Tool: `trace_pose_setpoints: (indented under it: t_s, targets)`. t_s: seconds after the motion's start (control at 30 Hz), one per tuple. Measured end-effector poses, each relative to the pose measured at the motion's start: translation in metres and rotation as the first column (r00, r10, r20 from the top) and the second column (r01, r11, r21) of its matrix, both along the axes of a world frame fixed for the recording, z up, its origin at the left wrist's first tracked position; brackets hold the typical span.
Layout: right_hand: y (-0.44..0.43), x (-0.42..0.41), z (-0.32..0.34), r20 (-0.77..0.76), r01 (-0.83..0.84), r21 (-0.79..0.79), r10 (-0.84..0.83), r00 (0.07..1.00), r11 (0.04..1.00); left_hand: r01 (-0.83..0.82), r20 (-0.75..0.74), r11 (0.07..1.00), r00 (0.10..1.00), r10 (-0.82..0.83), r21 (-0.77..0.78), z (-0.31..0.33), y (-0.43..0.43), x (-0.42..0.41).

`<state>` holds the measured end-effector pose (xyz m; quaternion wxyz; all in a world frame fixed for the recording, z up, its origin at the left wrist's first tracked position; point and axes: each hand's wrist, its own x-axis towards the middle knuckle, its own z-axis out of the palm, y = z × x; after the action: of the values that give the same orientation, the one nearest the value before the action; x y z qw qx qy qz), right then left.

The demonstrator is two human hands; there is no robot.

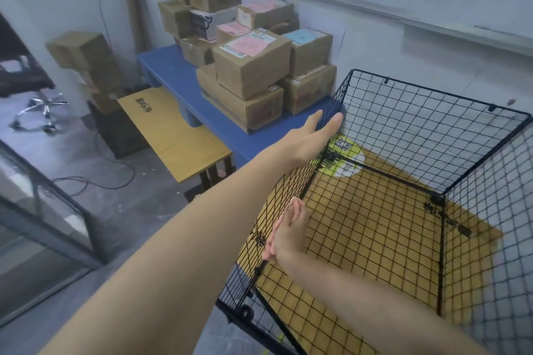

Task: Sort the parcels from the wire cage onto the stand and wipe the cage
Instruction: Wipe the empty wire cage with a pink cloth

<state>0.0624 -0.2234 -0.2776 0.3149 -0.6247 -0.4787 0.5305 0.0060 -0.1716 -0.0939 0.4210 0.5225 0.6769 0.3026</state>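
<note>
1. The left hand point(313, 135) reaches forward to the top corner of the wire cage point(418, 135); its grip is open, fingers extended flat, and whether they touch the wire cannot be told.
2. The right hand point(288, 235) is inside the cage, pressed flat against the inner face of the left mesh wall; its grip is open, fingers straight and together, holding nothing.
3. The cage wall runs between the two hands, from the right grip up to the corner at the left grip.
4. The cage floor, lined with yellow cardboard point(375, 225), lies below and to the right of the right grip; no parcel shows inside.
5. The parcels point(251, 66), brown boxes with pink and blue labels, are stacked just beyond and to the left of the left grip.
6. They stand on the blue stand point(176, 72), whose near edge passes just behind the left fingertips.
</note>
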Motion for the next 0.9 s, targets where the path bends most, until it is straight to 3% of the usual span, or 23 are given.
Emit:
trace_pose_setpoints:
  t_s: [0.1, 0.43, 0.6, 0.77, 0.9]
  targets:
    - [-0.001, 0.000, -0.006, 0.027, 0.016, -0.161, -0.012, 1.000, 0.987, -0.001, 0.000, 1.000, 1.000, 0.001, -0.007, 0.001, 0.001, 0.000]
    - [0.004, 0.010, 0.001, -0.025, -0.048, -0.245, 0.044, 0.999, 0.968, 0.001, -0.049, 1.000, 0.999, -0.001, 0.012, 0.000, 0.004, -0.001]
    - [-0.002, 0.025, 0.038, -0.082, -0.089, -0.025, 0.087, 0.993, 0.996, 0.008, 0.014, 1.000, 1.000, -0.008, 0.007, 0.001, 0.004, -0.003]
    - [-0.021, 0.043, 0.096, -0.295, -0.198, 0.207, 0.254, 0.921, 0.958, 0.036, 0.127, 0.999, 0.991, -0.037, 0.013, 0.012, -0.004, 0.003]
    - [-0.050, 0.041, 0.126, -0.354, -0.290, 0.310, 0.393, 0.849, 0.906, 0.103, 0.007, 0.994, 0.995, -0.103, -0.024, 0.019, -0.011, 0.004]
